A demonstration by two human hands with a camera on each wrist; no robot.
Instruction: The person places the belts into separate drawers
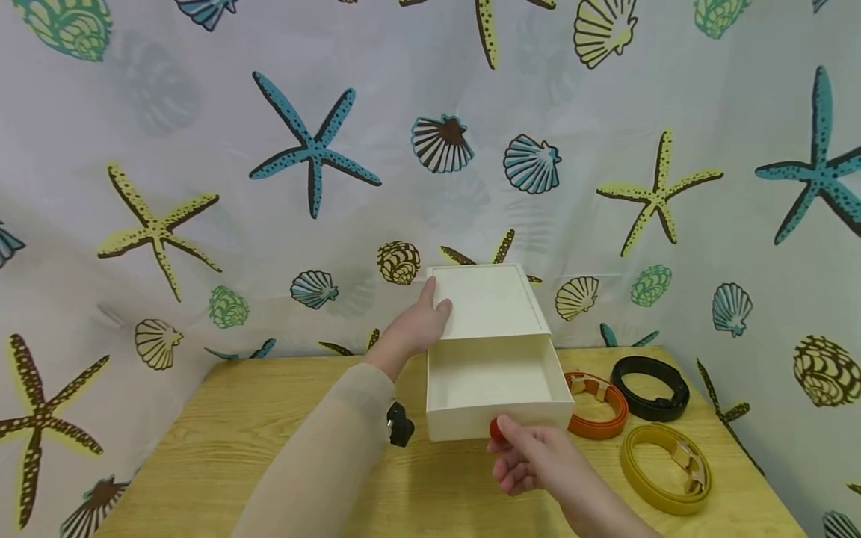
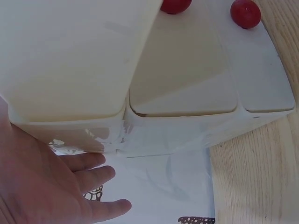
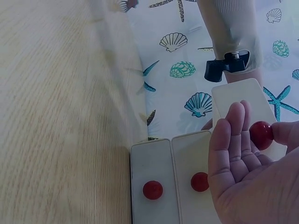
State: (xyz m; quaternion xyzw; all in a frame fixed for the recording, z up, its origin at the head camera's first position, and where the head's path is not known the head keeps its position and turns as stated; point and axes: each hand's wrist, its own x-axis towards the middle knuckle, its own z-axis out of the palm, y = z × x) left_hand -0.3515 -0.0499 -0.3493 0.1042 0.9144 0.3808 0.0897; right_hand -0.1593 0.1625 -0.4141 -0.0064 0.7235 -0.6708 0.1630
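A white drawer cabinet (image 1: 489,300) stands on the wooden table, its top drawer (image 1: 494,373) pulled out and bare inside. My right hand (image 1: 538,459) pinches that drawer's round red knob (image 3: 261,135) between thumb and index finger, the other fingers loosely bent beneath. Against the cabinet's left side lies my left hand (image 1: 418,326), thumb near the top edge. Its fingers look straight and spread in the left wrist view, pinching nothing. Two lower drawers are closed, each with a red knob (image 3: 153,190), as the right wrist view shows.
Right of the cabinet lie three coiled belts: an orange one (image 1: 601,430), a black one (image 1: 647,409) and a yellow one (image 1: 655,498). A curtain (image 1: 377,246) with starfish and shells hangs behind the table (image 1: 255,418). A black device (image 1: 400,426) sits at my left wrist.
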